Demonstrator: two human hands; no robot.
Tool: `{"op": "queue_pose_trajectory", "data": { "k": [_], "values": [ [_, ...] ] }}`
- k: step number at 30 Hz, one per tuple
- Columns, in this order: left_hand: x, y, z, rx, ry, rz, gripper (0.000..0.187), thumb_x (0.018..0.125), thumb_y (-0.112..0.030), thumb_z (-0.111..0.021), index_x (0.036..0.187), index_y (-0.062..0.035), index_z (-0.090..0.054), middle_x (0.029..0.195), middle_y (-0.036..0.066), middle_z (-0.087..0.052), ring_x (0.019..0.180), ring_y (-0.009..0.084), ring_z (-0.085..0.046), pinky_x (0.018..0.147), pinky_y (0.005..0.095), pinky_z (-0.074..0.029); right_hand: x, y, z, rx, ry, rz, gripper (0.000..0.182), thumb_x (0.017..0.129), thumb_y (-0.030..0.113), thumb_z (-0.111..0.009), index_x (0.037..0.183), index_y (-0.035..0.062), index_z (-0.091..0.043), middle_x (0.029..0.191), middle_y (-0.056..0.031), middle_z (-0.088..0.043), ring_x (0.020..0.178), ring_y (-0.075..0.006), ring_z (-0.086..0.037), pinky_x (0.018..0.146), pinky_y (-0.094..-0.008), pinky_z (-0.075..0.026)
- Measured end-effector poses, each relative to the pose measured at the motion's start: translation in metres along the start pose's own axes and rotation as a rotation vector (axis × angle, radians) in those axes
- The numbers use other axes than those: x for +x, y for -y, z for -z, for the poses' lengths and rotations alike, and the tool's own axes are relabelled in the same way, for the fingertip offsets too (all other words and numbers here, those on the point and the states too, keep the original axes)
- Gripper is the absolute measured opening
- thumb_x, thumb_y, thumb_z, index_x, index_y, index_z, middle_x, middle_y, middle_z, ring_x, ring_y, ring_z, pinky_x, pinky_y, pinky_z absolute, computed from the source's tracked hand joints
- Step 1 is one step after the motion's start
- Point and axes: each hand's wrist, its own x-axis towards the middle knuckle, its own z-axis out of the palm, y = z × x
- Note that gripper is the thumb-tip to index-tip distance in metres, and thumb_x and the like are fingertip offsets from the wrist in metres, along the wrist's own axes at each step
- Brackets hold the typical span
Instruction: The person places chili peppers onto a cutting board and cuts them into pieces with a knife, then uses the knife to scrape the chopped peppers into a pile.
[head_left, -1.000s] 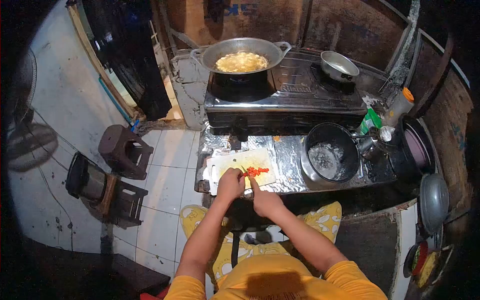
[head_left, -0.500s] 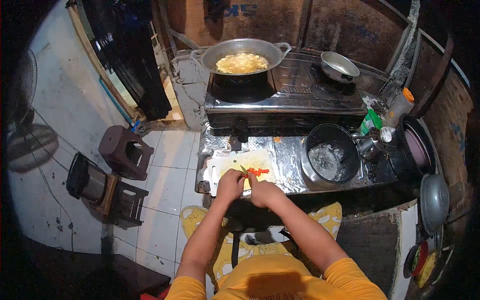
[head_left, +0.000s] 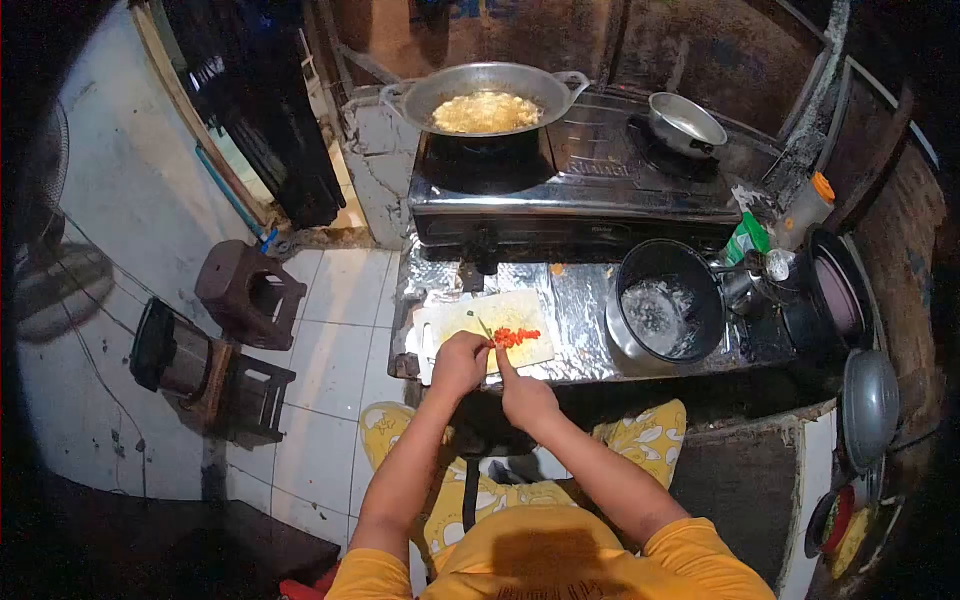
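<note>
On a pale cutting board (head_left: 518, 304) lies a small heap of chopped red chili (head_left: 518, 338). My right hand (head_left: 528, 400) is closed around a small knife (head_left: 484, 326), its index finger stretched along it and the blade pointing away from me over the board. Close beside it, my left hand (head_left: 460, 364) is closed at the board's near edge, fingertips against the blade area. It seems to pinch an uncut bit of red chili, mostly hidden by the fingers.
A wok (head_left: 420, 92) of bubbling oil and frying food sits on the stove (head_left: 590, 205), with a small pan (head_left: 690, 122) to its right. Right of the board stands a black-rimmed pot (head_left: 625, 335) with white residue. Plastic stools (head_left: 235, 290) stand on the left floor.
My right hand has shifted slightly down and left, its index finger now straighter. The chopped chili heap looks larger. The camera view has tilted a little.
</note>
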Motion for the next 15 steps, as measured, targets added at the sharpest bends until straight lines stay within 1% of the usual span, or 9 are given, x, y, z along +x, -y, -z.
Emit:
{"op": "queue_pose_trajectory", "data": {
  "k": [2, 4, 6, 7, 9, 13, 15],
  "values": [
    [-0.003, 0.002, -0.002, -0.01, -0.006, 0.006, 0.012, 0.078, -0.011, -0.073, 0.088, -0.0032, -0.072, 0.088, 0.017, -0.068, 0.081, 0.0349, -0.066, 0.074, 0.0414, -0.054, 0.002, -0.002, -0.001, 0.003, 0.014, -0.001, 0.087, 0.083, 0.005, -0.051, 0.157, 0.0096, -0.005, 0.091, -0.0291, -0.069, 0.082, -0.0435, -0.068, 0.076, -0.0515, -0.053],
    [0.002, -0.002, 0.001, -0.02, -0.03, 0.005, 0.013, 0.078, -0.011, -0.074, 0.088, -0.0029, -0.072, 0.087, 0.018, -0.068, 0.08, 0.035, -0.066, 0.073, 0.0413, -0.054, 0.003, 0.002, 0.015, -0.004, 0.015, 0.008, 0.088, 0.083, 0.005, -0.052, 0.157, 0.0098, -0.005, 0.092, -0.0292, -0.069, 0.083, -0.043, -0.068, 0.076, -0.0511, -0.053],
    [0.004, -0.005, 0.004, 0.007, 0.016, 0.066, 0.014, 0.078, -0.012, -0.073, 0.088, -0.0021, -0.073, 0.086, 0.019, -0.068, 0.081, 0.0352, -0.066, 0.075, 0.0417, -0.054, 0.001, 0.005, 0.033, -0.017, 0.099, 0.0, 0.084, 0.088, 0.016, -0.055, 0.157, 0.0104, -0.007, 0.096, -0.0279, -0.069, 0.089, -0.042, -0.069, 0.081, -0.051, -0.053],
    [0.005, -0.005, 0.004, 0.005, 0.011, 0.061, 0.014, 0.078, -0.012, -0.073, 0.088, -0.0021, -0.073, 0.086, 0.019, -0.068, 0.081, 0.0352, -0.066, 0.075, 0.0417, -0.054, 0.0, 0.007, 0.039, -0.021, 0.093, 0.001, 0.084, 0.088, 0.016, -0.055, 0.157, 0.0104, -0.007, 0.096, -0.0279, -0.069, 0.089, -0.042, -0.069, 0.081, -0.051, -0.053],
    [0.006, -0.004, 0.003, 0.058, 0.028, 0.054, 0.015, 0.079, -0.014, -0.073, 0.088, -0.0014, -0.073, 0.086, 0.019, -0.068, 0.083, 0.0358, -0.066, 0.076, 0.0429, -0.053, -0.002, 0.01, 0.045, -0.025, 0.145, -0.01, 0.088, 0.086, 0.015, -0.057, 0.157, 0.0097, -0.006, 0.1, -0.0277, -0.069, 0.093, -0.0414, -0.068, 0.084, -0.0501, -0.053],
    [0.006, 0.001, 0.001, 0.056, 0.039, 0.056, 0.016, 0.079, -0.016, -0.072, 0.086, -0.0014, -0.073, 0.086, 0.019, -0.067, 0.083, 0.0362, -0.065, 0.077, 0.0439, -0.052, -0.003, 0.007, 0.031, -0.052, 0.142, -0.008, 0.086, 0.087, 0.014, -0.055, 0.157, 0.01, -0.006, 0.1, -0.0277, -0.069, 0.092, -0.0421, -0.068, 0.084, -0.0504, -0.053],
    [0.006, 0.003, -0.001, 0.053, 0.039, 0.02, 0.016, 0.079, -0.016, -0.072, 0.085, -0.0014, -0.073, 0.085, 0.019, -0.067, 0.082, 0.0366, -0.065, 0.077, 0.0442, -0.052, 0.0, 0.003, 0.015, 0.016, 0.068, -0.04, 0.092, 0.082, 0.005, -0.053, 0.158, 0.0134, -0.003, 0.096, -0.03, -0.068, 0.088, -0.0436, -0.068, 0.079, -0.0509, -0.053]
  ]
}}
